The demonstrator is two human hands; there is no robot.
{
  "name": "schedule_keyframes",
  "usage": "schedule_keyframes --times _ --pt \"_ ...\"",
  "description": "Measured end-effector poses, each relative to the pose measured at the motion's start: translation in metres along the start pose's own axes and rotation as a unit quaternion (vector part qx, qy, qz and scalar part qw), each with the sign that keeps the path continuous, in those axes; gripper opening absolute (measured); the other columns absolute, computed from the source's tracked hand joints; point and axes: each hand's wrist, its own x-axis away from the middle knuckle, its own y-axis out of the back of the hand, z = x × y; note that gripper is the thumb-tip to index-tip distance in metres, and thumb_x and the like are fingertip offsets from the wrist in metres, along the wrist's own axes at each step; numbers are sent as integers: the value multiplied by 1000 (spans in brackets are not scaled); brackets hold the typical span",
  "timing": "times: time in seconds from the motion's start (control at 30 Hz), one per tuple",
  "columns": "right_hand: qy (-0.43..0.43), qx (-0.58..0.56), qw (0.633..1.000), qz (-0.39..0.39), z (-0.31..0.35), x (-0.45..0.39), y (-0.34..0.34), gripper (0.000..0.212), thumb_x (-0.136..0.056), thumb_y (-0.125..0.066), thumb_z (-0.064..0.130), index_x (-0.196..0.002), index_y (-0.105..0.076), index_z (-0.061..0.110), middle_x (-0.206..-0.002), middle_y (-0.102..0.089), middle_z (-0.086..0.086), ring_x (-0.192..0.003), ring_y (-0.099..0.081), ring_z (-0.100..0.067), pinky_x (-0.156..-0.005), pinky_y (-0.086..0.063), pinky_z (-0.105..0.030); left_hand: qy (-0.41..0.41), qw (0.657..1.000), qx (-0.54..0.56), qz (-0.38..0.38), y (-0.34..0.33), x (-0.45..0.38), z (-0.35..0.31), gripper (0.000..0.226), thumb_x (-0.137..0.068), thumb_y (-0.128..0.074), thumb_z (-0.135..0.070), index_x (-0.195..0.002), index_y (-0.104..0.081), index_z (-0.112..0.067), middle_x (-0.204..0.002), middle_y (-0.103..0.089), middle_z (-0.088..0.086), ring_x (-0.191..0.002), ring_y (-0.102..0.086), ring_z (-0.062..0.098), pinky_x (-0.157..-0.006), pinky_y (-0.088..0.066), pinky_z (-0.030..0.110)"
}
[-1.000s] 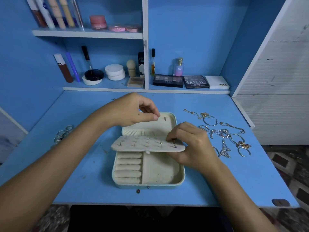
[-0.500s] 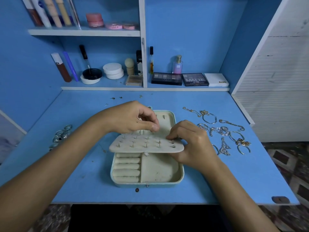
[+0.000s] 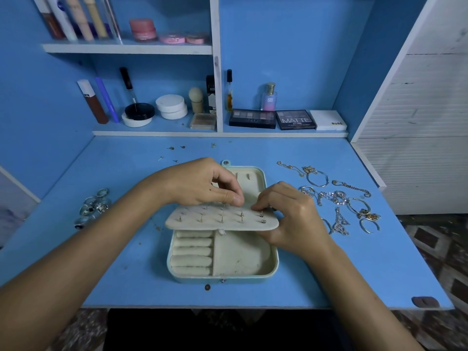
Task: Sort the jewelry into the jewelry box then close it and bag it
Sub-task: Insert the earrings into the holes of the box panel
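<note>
one jewelry box lies open on the blue desk, near the front edge. its base shows five cream ring rolls on the left and one bare compartment on the right. one cream earring flap is raised over the hinge, with about six stud posts showing through it.

left hand: fingers curled, thumb and forefinger pressed together at the flap's far edge; what they pinch is too small to tell. right hand: fingers curled around the flap's right end, fingertips on its far edge and thumb below.

rings: one cluster on the desk well left of the box, roughly six, silver. chains and bangles: one tangle just right of the box, at least four hoops; chain count cannot be told. about six loose studs lie on the desk behind the box.

lower shelf, readable: one palette marked "matte", one palette marked "nude", one white case marked "nude", one small bottle marked "sb". two white round compacts stacked. upper shelf: five tubes, three pink pots, no legible writing.
</note>
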Motion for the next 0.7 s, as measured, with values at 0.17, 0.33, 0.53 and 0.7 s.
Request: schedule_keyframes --times 0.17,0.33,0.53,0.7 --pt "0 2 1000 0 0 0 0 10 -69 -79 9 -75 -72 6 -75 -65 -1 -70 -63 -23 -64 -51 -31 -1 1000 4 5 -1 0 0 4 -88 -74 -24 -88 -77 -27 -85 -75 -12 -66 -58 -8 -65 -39 4" --pt "-2 3 1000 -1 0 0 0 12 -67 -80 6 -75 -72 6 -75 -65 -1 -69 -62 -24 -64 -51 -30 -3 1000 4 11 -2 -1 0 4 -88 -73 -24 -89 -77 -26 -87 -75 -12 -68 -58 -8 -67 -40 5" --pt "-2 1 1000 2 0 0 0 12 -68 -81 8 -75 -72 6 -75 -65 -1 -69 -62 -23 -63 -51 -30 -3 1000 1 16 -1 -2 2 5 -88 -73 -26 -89 -77 -28 -87 -74 -16 -73 -60 -7 -69 -40 5" --pt "-2 0 1000 2 0 1 -1 15 -66 -83 7 -75 -71 6 -74 -65 -1 -68 -61 -23 -62 -50 -32 -1 1000 5 16 -2 -2 3 5 -88 -73 -25 -90 -77 -27 -86 -74 -18 -73 -61 -8 -69 -40 5"
